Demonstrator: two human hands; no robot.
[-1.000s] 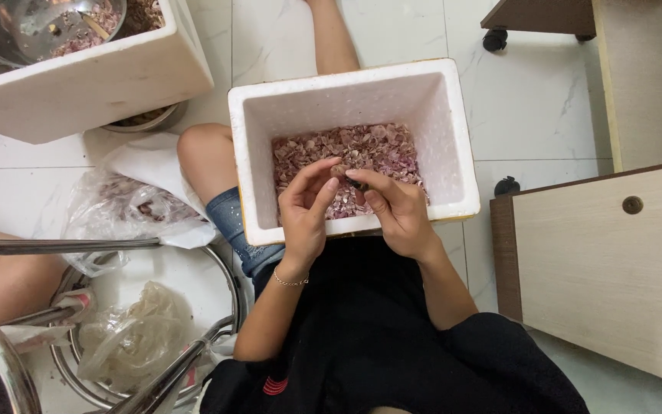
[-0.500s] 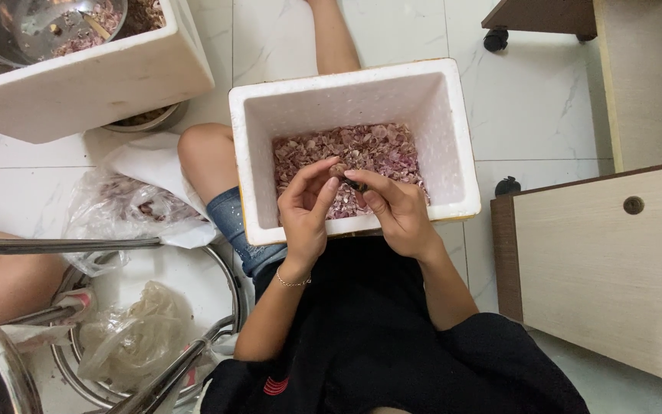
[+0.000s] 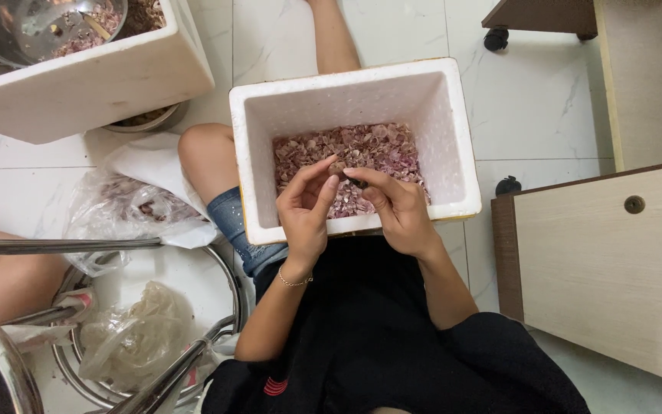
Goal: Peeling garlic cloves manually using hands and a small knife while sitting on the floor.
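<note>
The white foam box (image 3: pixel 453 138) rests on my lap, its floor covered in purple peelings (image 3: pixel 369 153). My left hand (image 3: pixel 304 211) and right hand (image 3: pixel 396 207) meet over its six o'clock edge, fingertips pinching one small bulb (image 3: pixel 339 167); its axis is too hidden to tell. A plastic bag (image 3: pixel 128 203) lies at nine o'clock.

matt foam box (image 3: pixel 453 146), glossy tiled floor (image 3: pixel 538 107)

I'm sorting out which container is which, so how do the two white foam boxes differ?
The foam box on the lap sits under both hands, left hand and right hand; the foam box at upper left is out of their reach. The lap box holds loose purple peels; the other holds a metal bowl. Both are white, thick-walled and open-topped.
</note>
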